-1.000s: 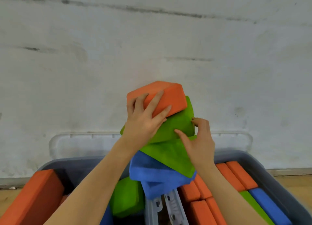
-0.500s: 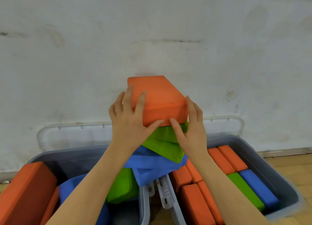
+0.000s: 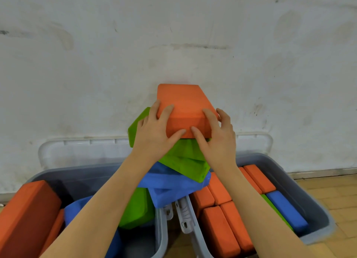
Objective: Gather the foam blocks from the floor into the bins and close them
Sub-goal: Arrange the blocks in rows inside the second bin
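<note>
where the forearms cross the frame, parts of both bins are hidden; the left bin is cut off at the lower edge and its contents are only partly made out. in the head view, a scuffed white wall and a strip of wooden floor are seen, with a white lid leaned behind. the right bin is packed with orange, green and blue blocks laid flat. a carried stack is held above the bins: the top orange block is gripped by the left hand and the right hand, fingers curled over its near corners, with green blocks and blue blocks underneath.
</note>
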